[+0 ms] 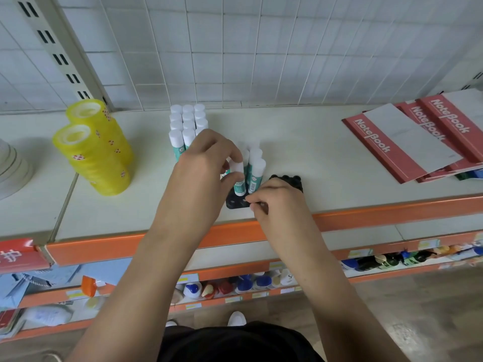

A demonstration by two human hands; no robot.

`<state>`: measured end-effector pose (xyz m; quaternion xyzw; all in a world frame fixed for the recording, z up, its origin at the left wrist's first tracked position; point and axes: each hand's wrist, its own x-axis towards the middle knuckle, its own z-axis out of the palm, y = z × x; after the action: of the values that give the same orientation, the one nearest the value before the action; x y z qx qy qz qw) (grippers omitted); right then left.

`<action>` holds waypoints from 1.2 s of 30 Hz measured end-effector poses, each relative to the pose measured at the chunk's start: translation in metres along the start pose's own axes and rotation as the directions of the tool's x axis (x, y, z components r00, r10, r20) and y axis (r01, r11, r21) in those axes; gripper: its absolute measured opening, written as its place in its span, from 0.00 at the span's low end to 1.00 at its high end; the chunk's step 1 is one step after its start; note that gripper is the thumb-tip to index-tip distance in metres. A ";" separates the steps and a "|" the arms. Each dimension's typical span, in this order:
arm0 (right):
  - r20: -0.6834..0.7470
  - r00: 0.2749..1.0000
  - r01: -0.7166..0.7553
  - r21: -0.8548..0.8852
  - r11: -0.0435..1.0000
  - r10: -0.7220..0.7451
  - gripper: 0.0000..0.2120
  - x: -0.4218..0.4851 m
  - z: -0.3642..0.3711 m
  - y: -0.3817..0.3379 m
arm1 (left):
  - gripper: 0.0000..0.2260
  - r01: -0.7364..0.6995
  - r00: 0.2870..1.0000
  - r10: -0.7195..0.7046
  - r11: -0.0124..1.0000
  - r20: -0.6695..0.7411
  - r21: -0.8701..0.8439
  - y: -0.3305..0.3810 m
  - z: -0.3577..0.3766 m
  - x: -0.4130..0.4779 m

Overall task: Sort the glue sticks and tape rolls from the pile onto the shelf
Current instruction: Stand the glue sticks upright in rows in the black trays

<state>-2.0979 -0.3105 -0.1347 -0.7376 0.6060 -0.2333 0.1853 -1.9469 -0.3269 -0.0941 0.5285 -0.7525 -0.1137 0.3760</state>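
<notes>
On the white shelf (300, 155), my left hand (206, 163) pinches a white-capped, teal-labelled glue stick (239, 176) upright over a black holder tray (236, 202) with round holes. Several more glue sticks (254, 165) stand in that tray behind it. My right hand (271, 197) grips the tray's front right edge with curled fingers. A block of several glue sticks (187, 121) stands further back. Two stacks of yellow tape rolls (99, 150) stand at the left.
Red notebooks (407, 137) lie fanned at the right of the shelf. White tape rolls (13, 165) show at the far left edge. The shelf's orange front lip (392, 212) runs below my hands, with lower shelves of bottles beneath. A wire grid backs the shelf.
</notes>
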 end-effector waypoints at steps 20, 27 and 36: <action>0.095 0.995 -0.005 -0.036 0.999 0.008 0.12 0.003 -0.005 0.005 | 0.03 -0.028 0.996 0.041 0.987 -0.079 0.160 0.004 0.026 -0.007; 0.005 0.988 0.155 -0.054 0.986 -0.155 0.03 -0.010 -0.019 -0.025 | 0.14 -0.024 0.991 0.037 0.994 -0.125 0.104 -0.004 0.002 -0.030; 0.175 0.883 0.429 0.069 0.900 -0.435 0.18 0.008 0.051 -0.146 | 0.11 0.330 0.932 -0.247 0.879 -0.264 0.345 -0.092 -0.120 -0.098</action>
<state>-1.9496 -0.2900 -0.0943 -0.8698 0.4031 -0.2074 0.1950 -1.7843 -0.2519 -0.1072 0.7075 -0.6280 0.0375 0.3220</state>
